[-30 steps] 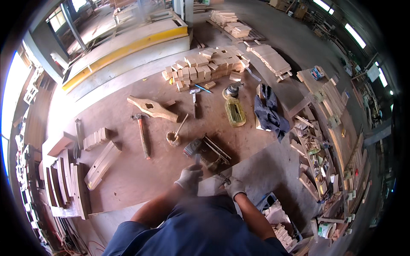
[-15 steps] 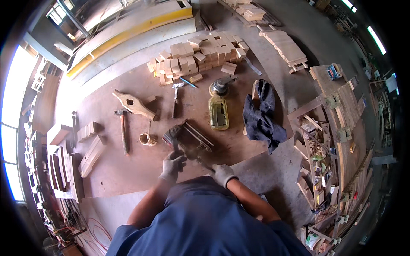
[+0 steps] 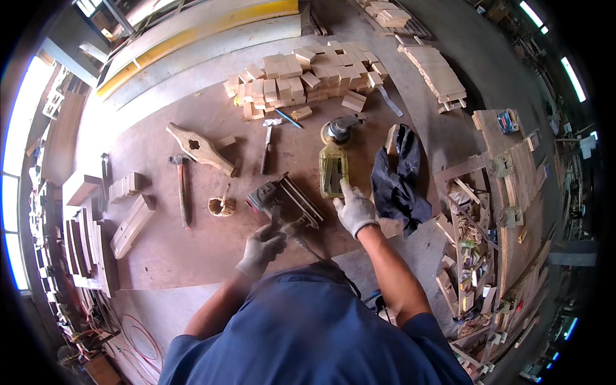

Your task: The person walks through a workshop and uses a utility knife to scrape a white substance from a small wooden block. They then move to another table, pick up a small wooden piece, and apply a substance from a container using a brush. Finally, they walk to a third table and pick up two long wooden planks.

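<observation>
One gloved left hand (image 3: pixel 262 250), in the head view, is closed round one dark handle-like piece (image 3: pixel 275 217), at 7 o'clock from one nail gun (image 3: pixel 264 195); whether these two join, I cannot tell. Taking that gun as centre, one gloved right hand (image 3: pixel 357 210) lies toward 4 o'clock, fingers spread, one fingertip at one yellow bottle (image 3: pixel 328 168); contact is unclear. Two hammers lie on one table (image 3: pixel 160 256): the orange-handled hammer (image 3: pixel 184 199) at 9, the dark-handled hammer (image 3: pixel 265 154) near 12. One dark cloth (image 3: pixel 404 186) sits at 3.
</observation>
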The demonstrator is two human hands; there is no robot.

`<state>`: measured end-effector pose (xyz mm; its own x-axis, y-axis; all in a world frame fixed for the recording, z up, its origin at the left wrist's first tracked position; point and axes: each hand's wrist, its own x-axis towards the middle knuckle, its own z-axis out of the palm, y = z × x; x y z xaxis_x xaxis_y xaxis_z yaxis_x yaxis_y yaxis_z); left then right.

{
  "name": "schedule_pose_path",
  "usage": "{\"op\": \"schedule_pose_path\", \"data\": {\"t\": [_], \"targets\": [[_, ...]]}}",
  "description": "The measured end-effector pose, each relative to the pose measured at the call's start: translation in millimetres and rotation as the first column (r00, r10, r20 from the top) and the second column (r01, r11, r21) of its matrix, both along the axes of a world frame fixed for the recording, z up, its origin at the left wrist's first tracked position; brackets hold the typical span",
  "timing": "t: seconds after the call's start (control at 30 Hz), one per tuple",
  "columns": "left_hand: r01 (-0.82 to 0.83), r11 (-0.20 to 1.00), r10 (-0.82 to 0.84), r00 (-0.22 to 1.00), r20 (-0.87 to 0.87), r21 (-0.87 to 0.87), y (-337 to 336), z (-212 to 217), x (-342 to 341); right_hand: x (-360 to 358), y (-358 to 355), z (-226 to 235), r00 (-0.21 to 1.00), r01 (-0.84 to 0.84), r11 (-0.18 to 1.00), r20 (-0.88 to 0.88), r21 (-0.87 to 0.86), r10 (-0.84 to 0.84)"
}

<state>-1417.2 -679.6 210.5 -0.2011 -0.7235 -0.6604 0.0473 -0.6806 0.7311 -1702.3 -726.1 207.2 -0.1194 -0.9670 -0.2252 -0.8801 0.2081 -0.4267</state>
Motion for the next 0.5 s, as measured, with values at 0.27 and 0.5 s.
{"op": "schedule_pose_path", "data": {"t": [0.27,0.5], "targets": [[0.04,0.999,-0.04,0.998,-0.049,0.004,-12.1,4.4,2.0,-2.5,-52.6,-18.0,0.877,-0.113,0.987,-0.456,0.113,0.152],[0.045,0.999,-0.045,0.998,-0.049,0.002,-22.9,-0.1,5.9,-9.3,-87.5,-47.2,0.932,0.022,0.89,-0.331,0.456,0.146]]}}
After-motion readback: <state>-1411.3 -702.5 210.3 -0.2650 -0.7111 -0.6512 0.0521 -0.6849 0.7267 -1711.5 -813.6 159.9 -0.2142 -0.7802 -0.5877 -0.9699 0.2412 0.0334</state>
